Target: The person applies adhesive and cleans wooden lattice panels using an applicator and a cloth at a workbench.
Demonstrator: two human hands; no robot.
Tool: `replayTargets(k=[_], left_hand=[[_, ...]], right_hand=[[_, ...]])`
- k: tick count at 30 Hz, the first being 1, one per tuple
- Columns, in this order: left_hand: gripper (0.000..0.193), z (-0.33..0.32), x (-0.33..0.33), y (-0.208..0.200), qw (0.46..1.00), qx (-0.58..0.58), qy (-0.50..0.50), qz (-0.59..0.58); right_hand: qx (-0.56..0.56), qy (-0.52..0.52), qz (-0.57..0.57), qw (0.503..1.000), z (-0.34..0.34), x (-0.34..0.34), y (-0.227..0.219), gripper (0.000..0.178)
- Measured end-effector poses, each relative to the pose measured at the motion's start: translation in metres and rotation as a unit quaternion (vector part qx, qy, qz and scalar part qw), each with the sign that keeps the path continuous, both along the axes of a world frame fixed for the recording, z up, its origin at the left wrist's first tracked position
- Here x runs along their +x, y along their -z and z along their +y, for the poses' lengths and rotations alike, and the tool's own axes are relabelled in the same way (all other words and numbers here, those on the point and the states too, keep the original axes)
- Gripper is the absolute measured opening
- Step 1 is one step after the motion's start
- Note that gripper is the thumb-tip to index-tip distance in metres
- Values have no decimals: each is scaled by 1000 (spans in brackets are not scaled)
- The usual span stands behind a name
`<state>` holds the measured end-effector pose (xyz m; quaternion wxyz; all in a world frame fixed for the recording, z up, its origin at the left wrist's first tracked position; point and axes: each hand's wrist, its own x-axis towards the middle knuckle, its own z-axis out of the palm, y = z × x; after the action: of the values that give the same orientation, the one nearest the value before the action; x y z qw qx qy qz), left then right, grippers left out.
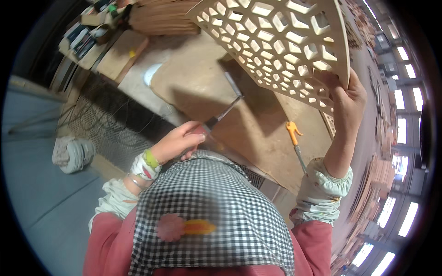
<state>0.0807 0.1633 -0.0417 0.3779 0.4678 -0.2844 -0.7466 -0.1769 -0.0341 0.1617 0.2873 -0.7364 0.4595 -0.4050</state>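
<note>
My right hand grips the lower right corner of a pale wooden lattice panel, thumb on its face. The panel is tilted up over the bench, and its many angular holes pass right through. In front of my apron, my left hand is closed round the red handle of a tool. This tool has a black collar, a thin metal shank and a narrow grey bar set at an angle at its tip. The bar is apart from the panel, above the brown board on the bench.
An orange air blow gun with a grey tube lies right of centre on the bench. Stacked brown wooden pieces and a cluttered box of supplies are at the far left. A whitish round bundle sits left. Wood stacks stand along the right.
</note>
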Motion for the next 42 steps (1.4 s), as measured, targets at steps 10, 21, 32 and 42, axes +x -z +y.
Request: replayTargets(k=[10, 21, 32, 42], left_hand=[[54, 38, 45, 33, 995, 29, -43, -82], [46, -7, 50, 74, 996, 22, -3, -83], [42, -17, 63, 88, 997, 2, 21, -73], [38, -39, 69, 87, 995, -3, 45, -87]], right_hand=[[81, -15, 145, 986, 0, 92, 151, 27], [24, 10, 186, 982, 31, 110, 156, 18], [36, 45, 147, 987, 26, 98, 174, 25], [11, 71, 214, 974, 20, 110, 169, 34]])
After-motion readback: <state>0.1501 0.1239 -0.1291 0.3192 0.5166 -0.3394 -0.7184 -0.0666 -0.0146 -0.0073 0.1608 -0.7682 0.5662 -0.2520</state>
